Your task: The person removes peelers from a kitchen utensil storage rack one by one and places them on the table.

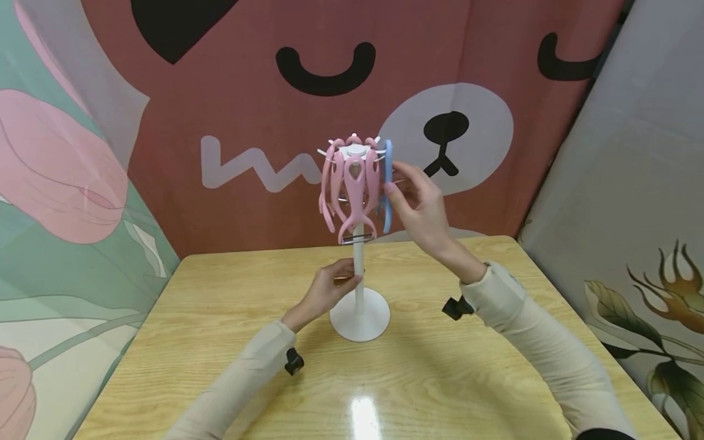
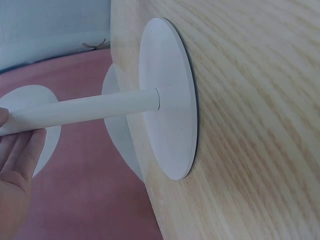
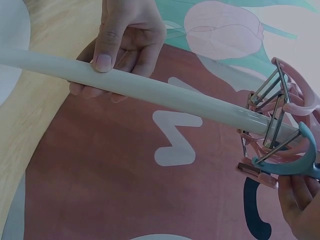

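Observation:
A white stand [image 1: 360, 299] with a round base [image 2: 170, 145] stands upright on the table. Several pink peelers [image 1: 354, 183] hang from the hooks around its top. At the right side of that ring is a blue peeler [image 1: 388, 159], upright, with its blade end down. My right hand [image 1: 423, 208] pinches its handle between thumb and fingers; whether its upper end sits on a hook I cannot tell. Lower down, my left hand [image 1: 324, 287] grips the pole above the base, thumb in front and fingers behind, as the right wrist view also shows.
The wooden table [image 1: 231, 342] has its back edge just behind the stand. A curtain [image 1: 247, 116] with a printed cartoon animal face hangs behind it, and patterned cloths flank both sides. Small black devices [image 1: 294, 361] sit at both wrists.

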The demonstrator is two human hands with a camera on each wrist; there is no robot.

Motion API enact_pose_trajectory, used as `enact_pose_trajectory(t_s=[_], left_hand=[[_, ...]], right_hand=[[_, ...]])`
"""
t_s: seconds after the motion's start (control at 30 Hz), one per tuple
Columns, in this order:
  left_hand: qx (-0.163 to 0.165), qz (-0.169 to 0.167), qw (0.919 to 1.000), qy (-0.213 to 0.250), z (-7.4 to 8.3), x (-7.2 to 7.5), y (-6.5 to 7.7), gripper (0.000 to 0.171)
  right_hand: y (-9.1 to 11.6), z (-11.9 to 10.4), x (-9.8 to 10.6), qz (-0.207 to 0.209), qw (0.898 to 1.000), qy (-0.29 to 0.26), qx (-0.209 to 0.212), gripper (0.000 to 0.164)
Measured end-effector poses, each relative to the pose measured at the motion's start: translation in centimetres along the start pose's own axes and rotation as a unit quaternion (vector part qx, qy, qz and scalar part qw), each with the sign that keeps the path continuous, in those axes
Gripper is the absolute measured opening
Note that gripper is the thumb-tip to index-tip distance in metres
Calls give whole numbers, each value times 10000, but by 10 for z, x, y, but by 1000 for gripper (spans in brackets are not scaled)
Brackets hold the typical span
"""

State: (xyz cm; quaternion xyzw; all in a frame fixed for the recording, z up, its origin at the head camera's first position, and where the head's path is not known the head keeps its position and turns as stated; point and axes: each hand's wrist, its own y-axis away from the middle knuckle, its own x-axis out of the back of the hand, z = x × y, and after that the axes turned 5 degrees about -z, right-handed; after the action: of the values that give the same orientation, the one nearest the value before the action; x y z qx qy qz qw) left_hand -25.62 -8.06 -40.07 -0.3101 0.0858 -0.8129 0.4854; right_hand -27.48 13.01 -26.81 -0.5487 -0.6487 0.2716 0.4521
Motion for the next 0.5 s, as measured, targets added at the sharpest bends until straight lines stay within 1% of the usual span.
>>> enact_pose_trajectory(t_s=[0.17,0.37,0.5], left_hand=[[54,-35,10000,-3,0,0,1,31],[-32,-39,9995,-319,4,-1,1,31],[-74,-24,9992,-402,6,-2,0,30]], right_hand=[[0,-2,-2,0,10000,4,-39,37],[0,-2,-1,65,9999,-22,123,39],[1,-2,2,50,9999,34,133,38]])
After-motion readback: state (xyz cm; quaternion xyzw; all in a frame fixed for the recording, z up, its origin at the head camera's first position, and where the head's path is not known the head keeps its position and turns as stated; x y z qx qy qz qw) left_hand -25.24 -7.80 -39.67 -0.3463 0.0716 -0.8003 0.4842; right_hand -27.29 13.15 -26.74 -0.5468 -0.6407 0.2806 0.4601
